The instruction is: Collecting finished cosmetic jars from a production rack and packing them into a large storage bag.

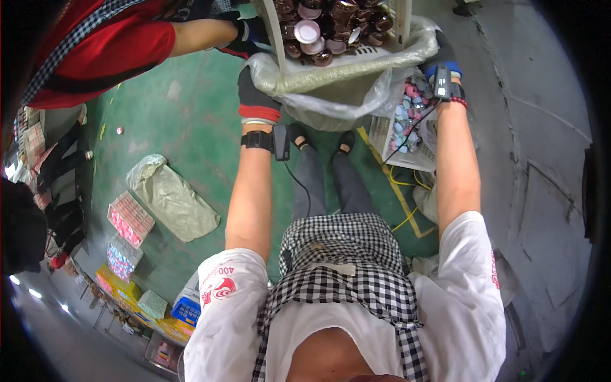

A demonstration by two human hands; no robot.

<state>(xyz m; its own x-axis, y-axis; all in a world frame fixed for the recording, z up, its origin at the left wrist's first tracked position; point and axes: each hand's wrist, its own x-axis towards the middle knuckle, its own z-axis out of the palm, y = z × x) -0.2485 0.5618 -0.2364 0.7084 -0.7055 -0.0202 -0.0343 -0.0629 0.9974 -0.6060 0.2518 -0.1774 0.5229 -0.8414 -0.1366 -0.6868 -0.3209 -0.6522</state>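
Observation:
My left hand (256,94), in a dark glove with a red cuff, grips the left side of the rim of a translucent woven plastic sack (344,77). On the far side of that rim, to the right, my right hand (440,52) wears a dark glove with a blue cuff and is closed on the sack; its fingers are partly hidden. Between my hands the mouth of the sack is spread. A white plastic basket (407,22) is tipped over it, full of shiny brown round caps (344,16). A co-worker's gloved hand (251,35) is at the basket's left side.
The co-worker's red sleeve (108,51) fills the upper left. Below my right hand stands a white crate (407,159) of coloured caps. An olive sack (172,197) lies on the green floor, near baskets of pink (130,219) and blue pieces (124,254). A yellow cord (401,181) trails nearby.

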